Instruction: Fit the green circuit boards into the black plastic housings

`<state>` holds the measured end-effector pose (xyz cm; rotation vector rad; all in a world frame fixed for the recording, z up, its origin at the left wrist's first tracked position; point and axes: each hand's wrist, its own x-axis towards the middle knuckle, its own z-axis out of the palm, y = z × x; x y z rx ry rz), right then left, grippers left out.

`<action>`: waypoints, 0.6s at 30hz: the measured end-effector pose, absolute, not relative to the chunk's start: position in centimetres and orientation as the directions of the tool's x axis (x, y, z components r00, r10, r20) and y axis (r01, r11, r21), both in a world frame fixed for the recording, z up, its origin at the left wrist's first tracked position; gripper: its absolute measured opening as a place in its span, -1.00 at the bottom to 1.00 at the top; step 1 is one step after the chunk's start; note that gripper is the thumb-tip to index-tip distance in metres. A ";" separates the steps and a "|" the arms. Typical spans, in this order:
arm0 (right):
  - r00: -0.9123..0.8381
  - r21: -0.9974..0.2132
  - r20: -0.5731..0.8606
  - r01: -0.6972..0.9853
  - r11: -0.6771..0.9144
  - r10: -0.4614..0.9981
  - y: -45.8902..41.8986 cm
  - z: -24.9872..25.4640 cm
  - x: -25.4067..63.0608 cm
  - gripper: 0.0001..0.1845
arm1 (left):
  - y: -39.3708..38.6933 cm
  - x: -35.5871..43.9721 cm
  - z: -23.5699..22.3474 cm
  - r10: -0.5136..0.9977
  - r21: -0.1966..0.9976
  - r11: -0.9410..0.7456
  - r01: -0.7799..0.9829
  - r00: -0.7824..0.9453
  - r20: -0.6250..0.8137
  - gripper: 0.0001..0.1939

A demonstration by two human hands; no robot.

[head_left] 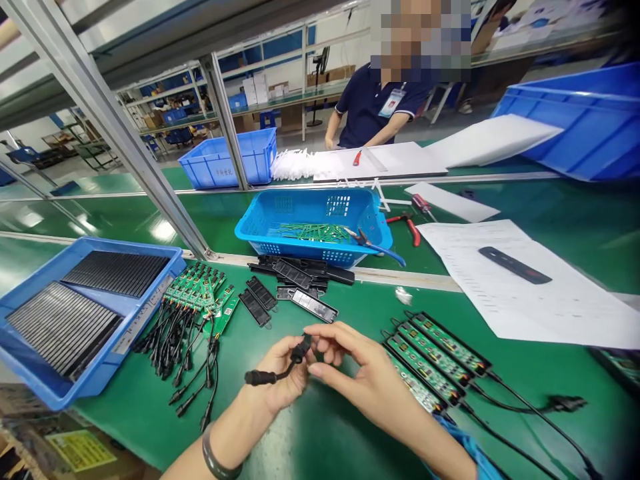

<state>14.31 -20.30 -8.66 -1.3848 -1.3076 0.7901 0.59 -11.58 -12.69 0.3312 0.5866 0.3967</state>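
Over the green tabletop [273, 453], at lower centre of the frame, the fingers of the left hand [281, 398] grip a black connector cable [261, 378]; those of the right hand [359, 363] curve by its upper end, gripping or not, I can't tell. Cabled circuit boards [193, 288] lie mid-left; beyond, a blue basket [261, 240] sits near centre.

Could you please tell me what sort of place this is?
This is likely an electronics assembly workshop: circuit boards with black cables lie on a green workbench, a blue tray holds rows of black parts, and a screwdriver lies near red-handled pliers.
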 end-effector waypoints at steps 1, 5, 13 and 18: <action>0.195 -0.940 0.215 0.308 0.148 0.957 -20.2 -8.7 14.0 -0.67 | -11.7 0.6 -12.7 0.437 0.391 0.882 -0.265 0.769 -0.466 -0.91; 0.206 -0.922 0.295 0.319 0.221 0.933 -19.9 -8.9 13.0 -0.76 | -12.0 0.7 -12.7 0.378 0.299 0.919 -0.256 0.785 -0.490 -0.84; 0.145 -0.936 0.241 0.298 0.190 0.960 -19.9 -8.4 13.0 -0.80 | -12.1 0.4 -12.9 0.419 0.327 0.902 -0.280 0.746 -0.517 -0.88; 0.069 -0.997 -0.068 -0.031 -0.066 0.995 -21.5 -8.7 13.7 -0.78 | -12.3 0.4 -11.1 0.737 0.686 0.639 -0.348 0.531 -0.418 -0.47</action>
